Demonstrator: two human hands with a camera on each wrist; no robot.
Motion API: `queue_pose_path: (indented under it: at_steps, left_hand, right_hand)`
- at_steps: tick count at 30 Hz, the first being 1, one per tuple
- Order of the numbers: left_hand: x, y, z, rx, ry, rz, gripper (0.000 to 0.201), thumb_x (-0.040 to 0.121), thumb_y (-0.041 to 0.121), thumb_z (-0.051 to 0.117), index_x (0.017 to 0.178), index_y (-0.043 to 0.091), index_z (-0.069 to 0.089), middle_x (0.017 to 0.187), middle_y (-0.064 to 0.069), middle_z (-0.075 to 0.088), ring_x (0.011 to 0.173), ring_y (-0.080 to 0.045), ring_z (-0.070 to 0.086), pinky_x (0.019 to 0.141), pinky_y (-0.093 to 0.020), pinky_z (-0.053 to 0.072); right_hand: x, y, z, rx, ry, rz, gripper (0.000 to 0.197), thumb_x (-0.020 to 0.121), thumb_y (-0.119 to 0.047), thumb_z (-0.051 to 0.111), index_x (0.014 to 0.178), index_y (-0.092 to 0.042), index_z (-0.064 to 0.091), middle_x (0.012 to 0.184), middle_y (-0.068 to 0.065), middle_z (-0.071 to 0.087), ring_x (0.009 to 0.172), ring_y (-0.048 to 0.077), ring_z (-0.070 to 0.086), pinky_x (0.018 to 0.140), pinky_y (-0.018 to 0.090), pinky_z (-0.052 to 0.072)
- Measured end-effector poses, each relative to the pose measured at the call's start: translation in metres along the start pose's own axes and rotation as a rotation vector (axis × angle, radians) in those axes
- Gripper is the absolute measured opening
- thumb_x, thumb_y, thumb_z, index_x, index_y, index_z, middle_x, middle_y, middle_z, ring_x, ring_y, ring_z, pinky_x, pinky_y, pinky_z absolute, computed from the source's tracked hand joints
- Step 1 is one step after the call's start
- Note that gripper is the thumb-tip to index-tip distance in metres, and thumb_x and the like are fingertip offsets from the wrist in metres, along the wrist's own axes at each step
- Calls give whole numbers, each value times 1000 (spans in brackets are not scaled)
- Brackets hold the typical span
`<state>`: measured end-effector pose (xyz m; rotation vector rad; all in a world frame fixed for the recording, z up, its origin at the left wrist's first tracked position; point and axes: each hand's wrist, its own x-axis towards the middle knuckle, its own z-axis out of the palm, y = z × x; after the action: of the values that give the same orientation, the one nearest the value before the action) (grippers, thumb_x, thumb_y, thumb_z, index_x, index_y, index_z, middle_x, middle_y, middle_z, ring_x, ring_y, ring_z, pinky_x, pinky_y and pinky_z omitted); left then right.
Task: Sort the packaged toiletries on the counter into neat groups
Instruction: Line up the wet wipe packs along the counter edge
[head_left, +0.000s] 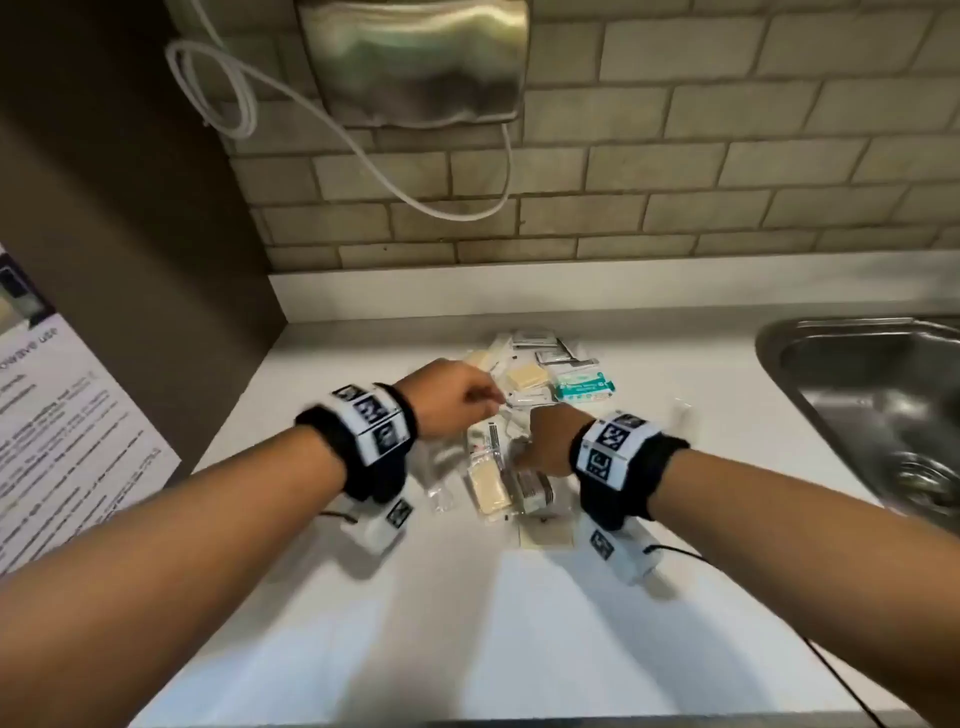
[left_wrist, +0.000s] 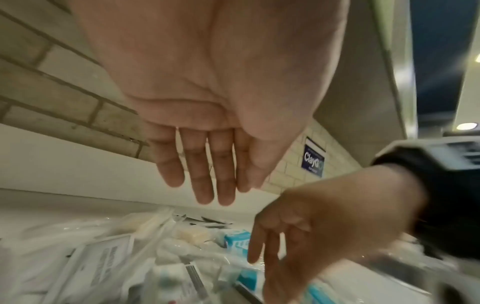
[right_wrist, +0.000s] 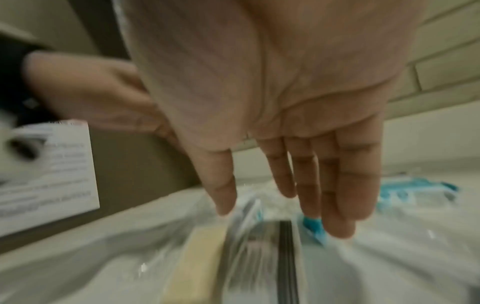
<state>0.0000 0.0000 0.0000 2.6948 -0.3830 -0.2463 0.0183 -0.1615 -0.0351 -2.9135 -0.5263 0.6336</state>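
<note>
A jumbled pile of packaged toiletries lies on the white counter near the back wall. In it are pale yellow soap bars in clear wrap, another soap, a teal-and-white pack, dark-edged sachets and several clear packets. My left hand hovers over the pile's left side; the left wrist view shows its fingers straight and holding nothing. My right hand is over the pile's middle, its fingers straight and pointing down at the packets, also empty.
A steel sink is set into the counter at the right. A metal dispenser hangs on the tiled wall, with a white cable looping below it. A brown side panel with a printed notice bounds the left.
</note>
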Motion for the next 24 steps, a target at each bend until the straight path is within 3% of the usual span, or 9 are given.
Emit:
queue_pose_path:
  at_steps: [3,6,10,12,15,17,20,22,24]
  left_hand:
    - [51,8,6,45,-13,-27,34,95,30,58,125,16,62,126,-2,64,111,-16,61,94,-26,45]
    - [100,20,16,172,-92,-22,44,94,32,57,134,12,54,136,-7,57,121,-23,55,97,-28,42]
    - [156,23,32,261,-151,-12,61,90,41,62,141,12,45,144,-9,50,128,-27,50,104,-31,39]
    - [176,26,43,283,-186,-1,69,86,46,65,142,13,43,143,-9,50,127,-28,50,102,-32,39]
    - [198,28,64,343,-240,22,78,81,49,69,143,12,40,142,-11,50,125,-29,50,101,-33,39]
    - [205,26,73,363,-246,32,79,80,49,71,141,10,41,140,-12,52,123,-30,52,99,-32,41]
    - [212,22,75,354,-191,58,70,82,43,70,139,9,46,135,-12,56,119,-29,55,93,-30,42]
    - [212,19,73,346,-162,84,64,82,40,70,136,11,50,131,-11,58,116,-29,57,90,-29,43]
    - [211,16,69,319,-124,118,59,80,40,71,130,13,55,127,-12,59,113,-30,57,91,-31,43]
  right_hand:
    - [5,1,16,91,8,56,22,83,-37,65,97,-26,53,95,4,61,88,24,63,72,32,52]
    - [20,2,26,90,-38,104,64,74,-42,72,124,-11,45,115,8,61,102,30,62,76,35,50]
    - [29,5,19,85,-87,66,75,68,-42,79,125,-9,44,116,8,61,104,31,62,85,40,54]
    - [33,8,13,69,-142,27,60,68,-42,80,113,-11,56,105,7,65,97,28,65,84,39,56]
    - [41,20,8,52,-192,13,35,65,-45,81,71,-17,60,74,0,65,76,23,67,76,34,57]
    - [42,25,5,43,-229,-24,33,68,-47,80,73,-19,62,73,-3,65,75,21,65,74,30,54]
    - [43,31,-6,-9,-259,-92,45,73,-49,76,102,-15,69,94,-2,71,86,19,63,79,29,50]
    - [44,37,-14,-18,-257,-118,35,73,-52,74,84,-19,68,85,-3,69,82,18,62,80,30,50]
    - [47,43,-21,-6,-234,-136,35,74,-51,72,66,-23,52,72,-4,61,74,18,59,75,31,51]
